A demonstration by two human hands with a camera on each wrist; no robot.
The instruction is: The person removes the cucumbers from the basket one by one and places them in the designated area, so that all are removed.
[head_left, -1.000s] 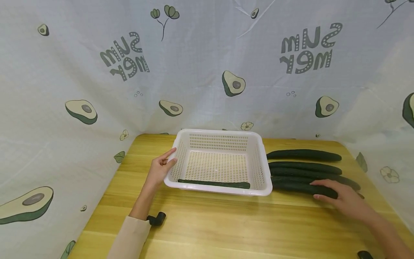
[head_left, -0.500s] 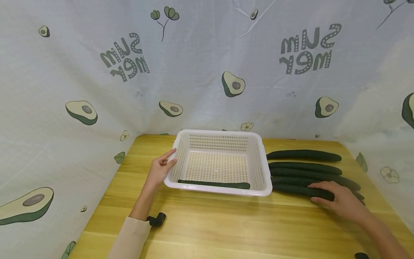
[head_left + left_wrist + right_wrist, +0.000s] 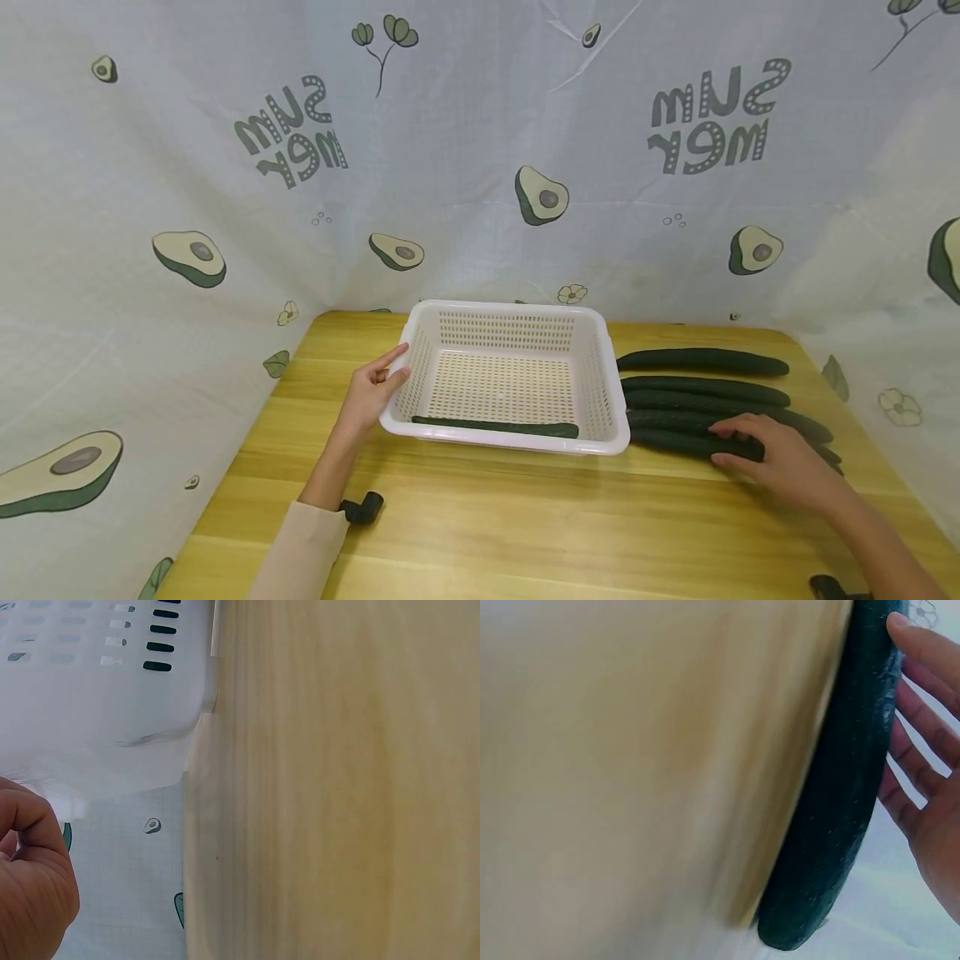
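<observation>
My left hand (image 3: pixel 366 398) holds the left rim of a white perforated plastic basket (image 3: pixel 517 307), thumb and fingers at its edge. Inside, along the near wall, lies one dark green cucumber (image 3: pixel 495 426). To the basket's right, my right hand (image 3: pixel 791 467) has its thumb and fingers around the right part of the nearest cucumber (image 3: pixel 675 442). In the right wrist view that cucumber (image 3: pixel 840 772) runs lengthwise, the thumb on its upper part and the other fingertips partly hidden behind it. Only curled fingers of the left hand (image 3: pixel 34 877) show in the left wrist view, below the basket wall (image 3: pixel 97 712).
Several more cucumbers (image 3: pixel 705 360) lie side by side right of the basket, their left ends partly behind its rim. A printed cloth (image 3: pixel 465 167) hangs around the back and sides of the wooden table (image 3: pixel 510 525). Black straps with camera mounts (image 3: pixel 363 508) sit at the wrists.
My right hand has shifted slightly left, and the visible end of the nearest cucumber beside it has shifted left too. The left hand and basket stay in place.
</observation>
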